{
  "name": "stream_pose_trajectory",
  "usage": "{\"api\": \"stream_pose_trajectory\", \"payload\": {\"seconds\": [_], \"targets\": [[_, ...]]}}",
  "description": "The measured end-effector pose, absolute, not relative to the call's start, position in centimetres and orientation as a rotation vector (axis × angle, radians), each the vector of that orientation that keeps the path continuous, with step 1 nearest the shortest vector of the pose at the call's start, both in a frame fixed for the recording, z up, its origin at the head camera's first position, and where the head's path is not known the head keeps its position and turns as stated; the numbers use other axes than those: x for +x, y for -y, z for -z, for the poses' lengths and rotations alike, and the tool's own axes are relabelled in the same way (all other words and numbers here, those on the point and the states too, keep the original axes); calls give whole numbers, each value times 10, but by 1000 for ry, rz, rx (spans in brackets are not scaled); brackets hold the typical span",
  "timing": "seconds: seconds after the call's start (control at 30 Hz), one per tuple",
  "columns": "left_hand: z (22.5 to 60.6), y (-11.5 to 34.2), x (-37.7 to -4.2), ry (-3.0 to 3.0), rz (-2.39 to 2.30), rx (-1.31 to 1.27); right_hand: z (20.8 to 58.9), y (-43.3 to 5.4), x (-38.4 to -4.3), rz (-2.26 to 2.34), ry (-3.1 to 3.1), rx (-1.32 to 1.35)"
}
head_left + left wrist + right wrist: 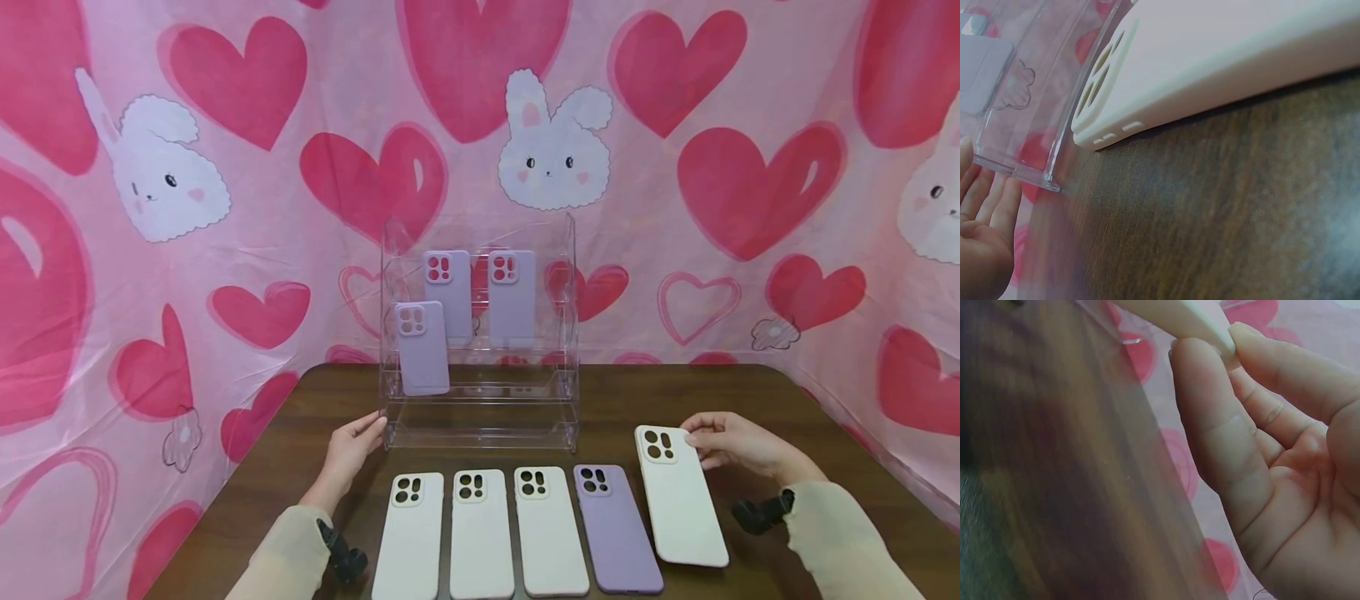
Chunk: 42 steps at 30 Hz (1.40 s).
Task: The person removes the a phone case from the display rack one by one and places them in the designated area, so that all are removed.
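Note:
My right hand (738, 442) pinches a white phone case (681, 500) by its upper right corner, thumb on one face and fingers behind. In the right wrist view only that corner of the case (1200, 322) shows between the fingertips. A clear tiered display stand (480, 437) is at the back of the table. At its lower left front corner, my left hand (351, 450) holds the side edge between thumb and fingers, as the left wrist view shows the hand (988, 244) beneath the clear plastic. Three lilac cases lean in the stand, including a front left one (423, 354).
Along the table's (607, 400) near side lie three white cases, the leftmost (408, 533) near my left wrist, and a purple case (618, 533) beside the held one. A pink cloth (645, 208) with hearts and rabbits hangs behind and around the table.

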State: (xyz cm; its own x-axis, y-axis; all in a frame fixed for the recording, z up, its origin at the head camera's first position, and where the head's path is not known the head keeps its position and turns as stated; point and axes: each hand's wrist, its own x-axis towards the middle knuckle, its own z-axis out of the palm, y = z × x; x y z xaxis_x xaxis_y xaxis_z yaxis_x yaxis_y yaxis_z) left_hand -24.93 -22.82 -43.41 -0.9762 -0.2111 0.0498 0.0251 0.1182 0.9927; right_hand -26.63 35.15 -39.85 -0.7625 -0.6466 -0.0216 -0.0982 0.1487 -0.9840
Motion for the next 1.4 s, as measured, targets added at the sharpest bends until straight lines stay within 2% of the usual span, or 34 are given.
{"api": "stream_pose_trajectory", "payload": {"seconds": [0.63, 1.4], "targets": [[435, 229, -250, 2237, 1947, 203, 427, -343, -262, 1471, -2224, -444], [435, 230, -250, 2231, 1946, 203, 426, -332, -253, 1350, -2416, -341]]}}
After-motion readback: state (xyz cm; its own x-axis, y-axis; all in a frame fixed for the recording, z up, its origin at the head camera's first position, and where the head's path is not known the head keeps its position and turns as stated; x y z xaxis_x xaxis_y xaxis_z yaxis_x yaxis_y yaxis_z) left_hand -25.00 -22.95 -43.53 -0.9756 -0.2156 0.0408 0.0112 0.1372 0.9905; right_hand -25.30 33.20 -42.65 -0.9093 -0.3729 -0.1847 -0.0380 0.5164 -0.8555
